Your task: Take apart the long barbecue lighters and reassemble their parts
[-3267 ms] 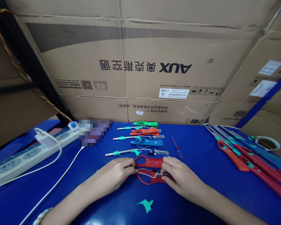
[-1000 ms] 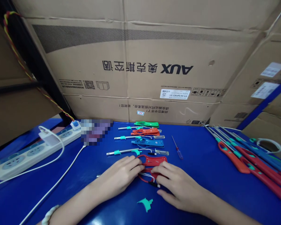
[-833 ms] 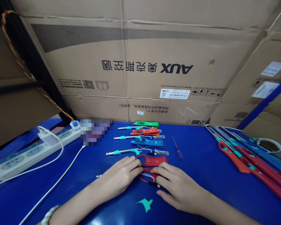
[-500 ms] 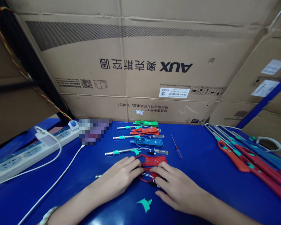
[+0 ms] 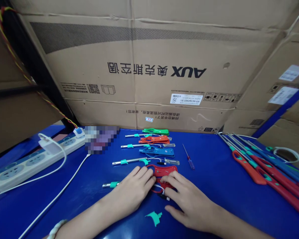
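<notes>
Two red lighter casing halves lie one in front of the other on the blue table. My left hand has its fingers closed over their left ends. At their right ends, my right hand has curled fingers on the nearer half, its thumb apart. White wires and a black part show between the hands. A metal lighter tube with a teal collar sticks out left from behind my left hand, which hides its other end. Nearer me lies a loose teal trigger piece.
Behind my hands lie blue, orange and green casings with metal tubes. A small screwdriver is to their right. Several long lighters lie at right. A power strip with cables stands left; cardboard walls the back.
My left hand has shifted slightly right along the red casing, uncovering more of the metal tube and its teal collar. My right hand stays nearly in place.
</notes>
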The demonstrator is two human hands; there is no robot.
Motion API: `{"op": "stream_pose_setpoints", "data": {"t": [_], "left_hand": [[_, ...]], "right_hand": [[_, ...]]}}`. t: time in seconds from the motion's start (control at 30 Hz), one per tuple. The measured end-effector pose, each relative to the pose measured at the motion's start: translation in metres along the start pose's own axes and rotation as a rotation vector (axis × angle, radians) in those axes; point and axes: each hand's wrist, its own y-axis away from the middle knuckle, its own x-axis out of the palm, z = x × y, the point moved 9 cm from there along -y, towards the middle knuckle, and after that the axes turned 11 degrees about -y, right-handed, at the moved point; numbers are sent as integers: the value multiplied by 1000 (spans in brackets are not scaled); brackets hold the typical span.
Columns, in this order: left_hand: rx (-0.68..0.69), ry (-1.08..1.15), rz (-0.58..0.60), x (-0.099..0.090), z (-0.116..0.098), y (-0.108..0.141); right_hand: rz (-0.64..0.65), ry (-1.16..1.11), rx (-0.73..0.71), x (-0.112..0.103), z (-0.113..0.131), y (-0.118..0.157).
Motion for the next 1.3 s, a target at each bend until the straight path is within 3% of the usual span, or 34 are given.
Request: {"op": "stream_pose_setpoints", "data": {"t": [0.83, 1.3], "left_hand": [[-51, 163, 85, -4, -3, -4], [-27, 326, 23, -13, 3, -3]], "right_hand": [[-21, -41, 64, 7, -4, 2], [-93, -254, 69, -11, -9, -4]]}}
